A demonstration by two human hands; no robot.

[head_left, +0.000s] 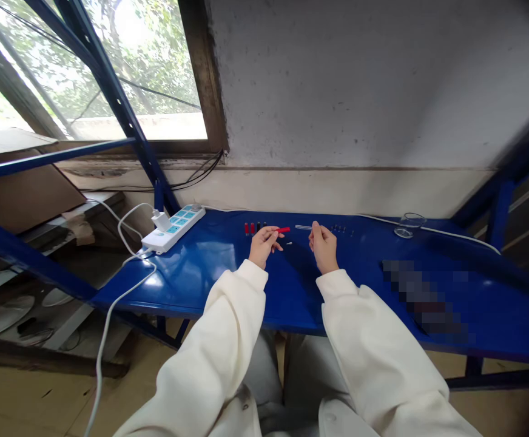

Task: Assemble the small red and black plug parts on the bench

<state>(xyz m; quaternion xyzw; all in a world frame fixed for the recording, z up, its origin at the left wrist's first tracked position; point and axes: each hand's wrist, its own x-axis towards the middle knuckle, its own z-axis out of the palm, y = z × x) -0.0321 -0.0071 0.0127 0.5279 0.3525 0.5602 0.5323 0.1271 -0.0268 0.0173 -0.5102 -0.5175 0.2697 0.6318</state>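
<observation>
Between the fingertips of my left hand (pixel 264 244) is a slim red tube (pixel 283 230), its free end pointing right. My right hand (pixel 323 246) pinches a thin clear tube (pixel 303 227), which points left toward the red one; a gap separates the two. A small whitish piece (pixel 289 243) lies on the blue table below them. Short red pieces (pixel 249 229) and black pieces (pixel 259 226) stand in a row just beyond my left hand. To the right of my right hand are several tiny dark parts (pixel 343 229), too small to name.
A white power strip (pixel 173 229) with a plugged-in adapter sits on the blue table (pixel 192 285) at left, its cable hanging off the edge. A clear glass (pixel 409 226) is at back right near a white cord (pixel 455 234). A blurred dark item (pixel 423 297) lies front right.
</observation>
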